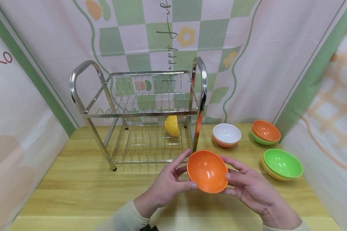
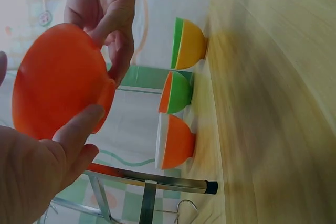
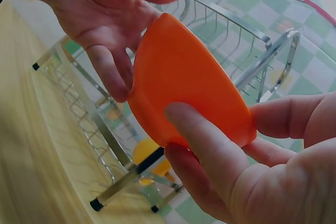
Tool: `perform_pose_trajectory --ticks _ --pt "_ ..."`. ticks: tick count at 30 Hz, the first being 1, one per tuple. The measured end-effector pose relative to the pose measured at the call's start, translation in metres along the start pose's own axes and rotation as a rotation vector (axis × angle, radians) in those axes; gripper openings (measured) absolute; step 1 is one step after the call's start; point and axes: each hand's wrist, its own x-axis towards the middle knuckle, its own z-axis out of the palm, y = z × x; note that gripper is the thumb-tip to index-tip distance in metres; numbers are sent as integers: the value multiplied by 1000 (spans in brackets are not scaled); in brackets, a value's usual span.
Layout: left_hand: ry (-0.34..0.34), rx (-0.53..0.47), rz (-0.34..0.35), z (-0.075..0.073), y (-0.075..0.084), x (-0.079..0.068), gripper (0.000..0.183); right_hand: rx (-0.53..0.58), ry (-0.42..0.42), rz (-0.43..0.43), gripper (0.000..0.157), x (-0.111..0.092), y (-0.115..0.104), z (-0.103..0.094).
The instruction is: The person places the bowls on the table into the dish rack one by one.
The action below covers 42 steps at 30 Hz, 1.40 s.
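Note:
Above the table's front part, both hands hold an orange bowl (image 1: pixel 207 171), its hollow side facing the head camera. My left hand (image 1: pixel 169 184) grips its left side, thumb at the lower edge and forefinger stretched along the upper rim. On the opposite side, my right hand (image 1: pixel 250 186) pinches the bowl with the thumb at the rim and the other fingers partly hidden behind. In the right wrist view, the right-hand fingers (image 3: pixel 210 145) spread over the bowl's outer wall (image 3: pixel 184 77). The left wrist view shows the left thumb (image 2: pixel 79 127) against the bowl.
A two-tier metal dish rack (image 1: pixel 141 114) stands behind the hands, with a yellow bowl (image 1: pixel 172 125) on edge in its lower tier. To the right are a white bowl (image 1: pixel 226 133) on an orange one, an orange bowl (image 1: pixel 266 130) in a green one, and a green bowl (image 1: pixel 282 163) in a yellow one.

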Motion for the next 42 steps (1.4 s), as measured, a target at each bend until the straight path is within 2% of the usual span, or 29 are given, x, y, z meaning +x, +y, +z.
perform_pose_trajectory --ticks 9,19,31,42 --pt "28 52 -18 -4 -4 -2 89 23 -21 8 50 4 3 7" --pt "13 -8 -26 -7 -3 -5 85 14 4 16 50 4 2 11" --pt "-8 -56 -29 -9 1 -7 86 3 -4 17 50 5 2 15" --pt "14 -14 -38 -13 4 -8 81 -54 -6 8 50 8 2 20"
